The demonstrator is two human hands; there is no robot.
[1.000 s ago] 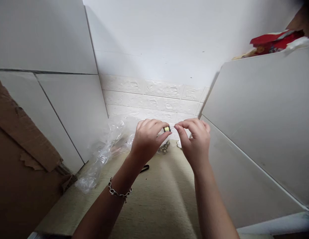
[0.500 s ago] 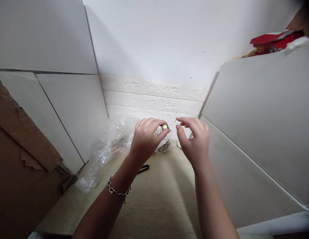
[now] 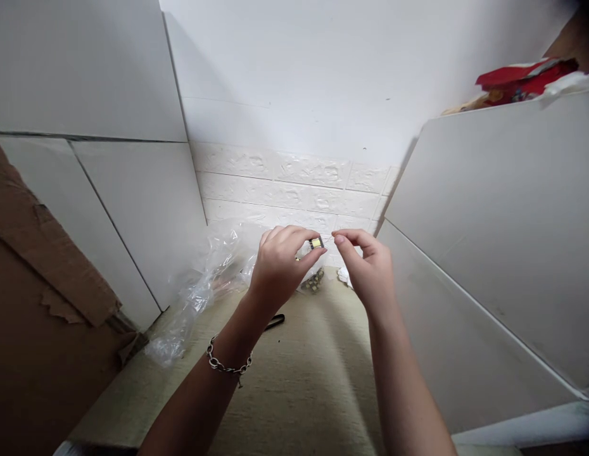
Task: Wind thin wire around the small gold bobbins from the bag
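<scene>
Between the thumb and fingers of my left hand is a small transformer, black with a yellow-wrapped middle and pins along one side. My right hand is just to its right, thumb and forefinger pinched together. A fine wire runs from the transformer to that pinch; its end is hidden by the fingertips. Below and behind my hands, several similar small transformers lie in a pile, partly in clear plastic. A silver chain bracelet hangs on my left wrist.
Crumpled clear plastic spreads over the left of the tabletop. A black looped tool end shows beside my left forearm. A white item lies behind my right hand. Grey panels flank both sides, with torn cardboard at left.
My right hand's thumb and forefinger have closed from an open gap into a pinch on the fine wire beside the transformer. My left hand has hardly moved.
</scene>
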